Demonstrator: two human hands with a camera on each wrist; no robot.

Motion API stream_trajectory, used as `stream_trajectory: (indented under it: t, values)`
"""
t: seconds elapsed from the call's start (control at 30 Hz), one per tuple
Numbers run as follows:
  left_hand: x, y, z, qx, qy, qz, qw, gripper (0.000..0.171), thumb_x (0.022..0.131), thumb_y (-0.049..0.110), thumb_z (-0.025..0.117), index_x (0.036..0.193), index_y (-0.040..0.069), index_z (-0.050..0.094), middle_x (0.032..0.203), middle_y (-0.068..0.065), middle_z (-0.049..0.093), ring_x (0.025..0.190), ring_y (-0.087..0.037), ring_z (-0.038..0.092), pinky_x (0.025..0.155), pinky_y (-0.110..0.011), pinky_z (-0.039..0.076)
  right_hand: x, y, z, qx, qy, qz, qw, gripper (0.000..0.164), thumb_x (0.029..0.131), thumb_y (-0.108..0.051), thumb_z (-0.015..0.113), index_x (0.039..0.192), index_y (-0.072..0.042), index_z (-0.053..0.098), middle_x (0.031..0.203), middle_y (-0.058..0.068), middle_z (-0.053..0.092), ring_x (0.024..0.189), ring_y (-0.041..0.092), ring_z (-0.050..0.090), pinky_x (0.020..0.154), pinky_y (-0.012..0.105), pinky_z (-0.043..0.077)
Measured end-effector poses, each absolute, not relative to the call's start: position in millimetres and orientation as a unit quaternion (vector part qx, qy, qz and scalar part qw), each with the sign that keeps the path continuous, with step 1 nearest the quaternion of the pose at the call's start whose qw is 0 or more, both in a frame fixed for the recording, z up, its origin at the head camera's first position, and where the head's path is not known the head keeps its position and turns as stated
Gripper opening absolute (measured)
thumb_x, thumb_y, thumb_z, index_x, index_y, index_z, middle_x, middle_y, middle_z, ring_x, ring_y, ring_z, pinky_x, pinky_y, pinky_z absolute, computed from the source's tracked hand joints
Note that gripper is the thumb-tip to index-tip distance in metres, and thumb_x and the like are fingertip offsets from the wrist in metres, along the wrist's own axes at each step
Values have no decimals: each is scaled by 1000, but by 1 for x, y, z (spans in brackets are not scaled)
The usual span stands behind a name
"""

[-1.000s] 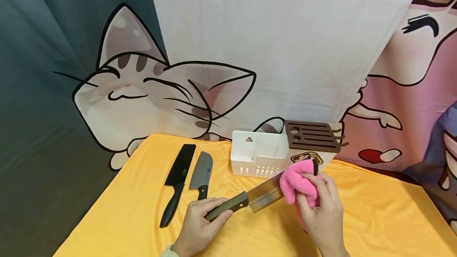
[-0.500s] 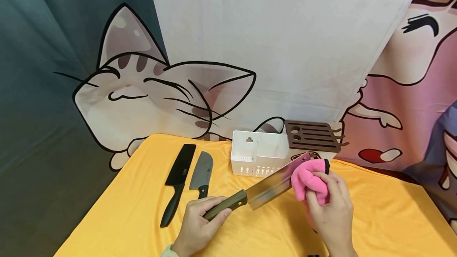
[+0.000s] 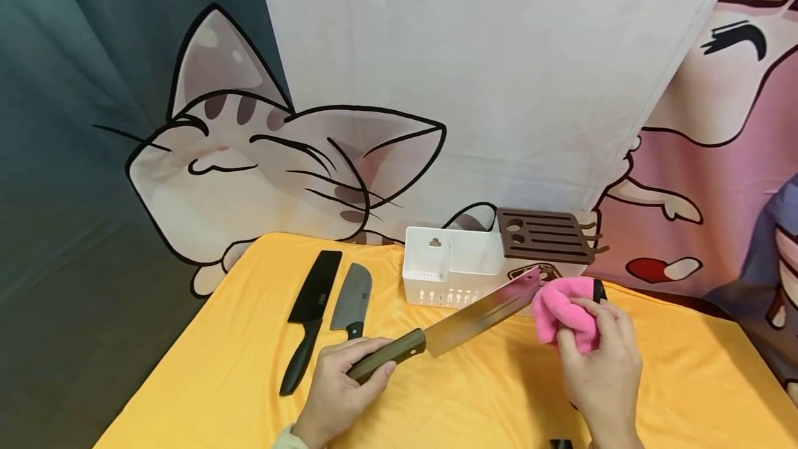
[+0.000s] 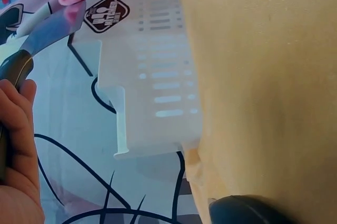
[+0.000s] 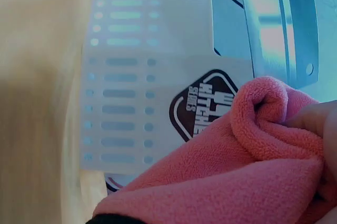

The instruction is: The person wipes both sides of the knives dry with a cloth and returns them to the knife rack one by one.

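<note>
My left hand (image 3: 341, 385) grips the dark green-brown handle of a cleaver (image 3: 476, 319), its shiny blade raised and slanting up to the right. In my right hand (image 3: 601, 366) is a bunched pink cloth (image 3: 566, 309) with a black edge, pinched between thumb and fingers beside the blade's tip. The right wrist view shows the folded cloth (image 5: 226, 166) close to the blade's end (image 5: 284, 29), which has a small hole. Seen from the left wrist, the fingers (image 4: 18, 129) curl round the handle.
On the yellow cloth-covered table (image 3: 206, 366) lie a black knife (image 3: 312, 317) and a smaller grey-bladed knife (image 3: 352, 296), left of my hands. Behind the cleaver stands a white holder (image 3: 436, 289) with a brown slotted top (image 3: 545, 238). A printed cat curtain (image 3: 499, 89) hangs behind.
My right hand has moved right with the pink cloth, along the blade to its tip, uncovering the blade's end. The left hand has shifted slightly left, still gripping the cleaver.
</note>
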State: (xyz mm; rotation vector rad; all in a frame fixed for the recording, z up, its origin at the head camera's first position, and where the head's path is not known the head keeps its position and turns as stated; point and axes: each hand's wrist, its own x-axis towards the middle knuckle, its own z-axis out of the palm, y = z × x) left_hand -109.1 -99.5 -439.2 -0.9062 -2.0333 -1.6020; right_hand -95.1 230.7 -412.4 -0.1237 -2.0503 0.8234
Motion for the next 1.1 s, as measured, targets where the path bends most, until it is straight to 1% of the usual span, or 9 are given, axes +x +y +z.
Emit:
stream_trajectory:
  t: [0.17,0.23,0.33,0.4,0.6,0.8,0.93,1.03,1.1]
  values:
    - [-110,-103,-434,-319,-725,-579,194,30,84,-6,74,112,4,74,101,-10,74,76,-14,69,65,-26,57,-94,236,-410,-70,-826,330,452,34,72,8,71,106,3,70,107,26,58,98,40,58,84,7,27]
    - [-111,-106,-431,-314,-726,-578,201,32,83,-7,74,113,4,74,102,-10,74,76,-14,69,64,-25,57,-94,238,-409,-78,-826,329,450,35,72,8,71,106,3,70,108,26,59,98,40,57,83,7,27]
    - [-113,-111,-425,-309,-725,-578,210,32,83,-7,75,113,4,74,104,-10,74,76,-16,70,65,-25,57,-94,239,-408,-84,-827,329,448,35,72,7,71,107,3,70,109,26,59,100,39,57,84,7,27]
    - [-116,-115,-420,-305,-727,-577,213,32,82,-7,76,112,4,75,105,-10,73,80,-17,71,67,-25,57,-93,239,-408,-87,-827,328,448,35,72,7,72,107,3,70,109,26,59,100,39,57,83,7,27]
    - [-124,-127,-402,-293,-722,-595,200,31,80,-6,80,109,5,76,104,-10,74,84,-20,72,69,-27,58,-94,239,-409,-93,-827,329,445,36,71,8,73,107,3,70,108,25,60,100,38,57,83,7,27]
    - [-132,-137,-380,-291,-696,-626,197,33,76,-14,79,106,-1,75,100,-13,75,76,-17,73,61,-29,59,-94,239,-409,-96,-829,331,441,36,71,8,72,106,3,70,109,25,60,101,39,57,83,8,27]
    - [-140,-143,-362,-278,-679,-648,202,33,73,-18,79,104,-5,74,97,-13,76,73,-17,73,57,-29,58,-94,239,-409,-96,-829,330,441,36,71,8,73,107,2,70,109,25,60,101,38,57,83,7,27]
    - [-148,-146,-347,-273,-681,-644,219,32,73,-17,80,102,-7,74,94,-11,76,70,-15,72,56,-25,57,-94,238,-409,-93,-827,332,445,36,70,8,73,106,2,71,109,25,60,100,38,58,83,7,27]
    - [-154,-146,-336,-273,-671,-653,222,31,73,-18,79,101,-8,74,93,-11,76,70,-15,73,58,-26,57,-95,238,-410,-90,-826,333,446,36,70,8,73,106,3,71,109,25,60,100,39,58,84,6,28]
